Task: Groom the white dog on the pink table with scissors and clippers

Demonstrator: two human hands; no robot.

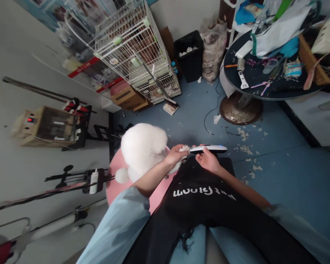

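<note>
A fluffy white dog (pixel 143 148) stands on a round pink grooming table (pixel 118 185) just in front of me. My left hand (pixel 176 154) is closed around one of the dog's paws (pixel 184 148), holding it out to the right. My right hand (pixel 207 159) grips a white and dark electric clipper (pixel 209 148), whose tip touches the held paw. A black apron with white lettering (pixel 203 192) covers my lap below both hands.
A white wire cage (pixel 134 47) leans at the back, with cardboard boxes (pixel 126 97) beside it. A black bin (pixel 189 55) and a sack stand behind. A round dark table (pixel 264 73) cluttered with tools stands right. Fur clippings (pixel 244 146) lie on the blue floor.
</note>
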